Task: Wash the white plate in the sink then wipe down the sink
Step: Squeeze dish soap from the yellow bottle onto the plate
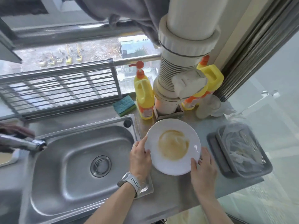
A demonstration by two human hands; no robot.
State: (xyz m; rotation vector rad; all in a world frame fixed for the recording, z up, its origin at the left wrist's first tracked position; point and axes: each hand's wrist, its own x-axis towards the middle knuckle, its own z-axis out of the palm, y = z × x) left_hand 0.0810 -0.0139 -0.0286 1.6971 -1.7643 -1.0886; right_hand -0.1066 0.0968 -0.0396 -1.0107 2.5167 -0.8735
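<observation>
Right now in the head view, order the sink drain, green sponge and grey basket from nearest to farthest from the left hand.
From the left hand:
1. Sink drain, in the basin to its left.
2. Green sponge, up at the counter's back.
3. Grey basket, far right, past the white plate.

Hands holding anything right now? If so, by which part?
Both hold the white plate by its rim: left hand on its left edge, right hand on its lower right edge.

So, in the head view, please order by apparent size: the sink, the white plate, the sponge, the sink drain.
Largest to smallest as they look:
1. sink
2. white plate
3. sponge and sink drain: these look nearly alike, and the sponge lies farther from the camera, so I leave them unranked.
</observation>
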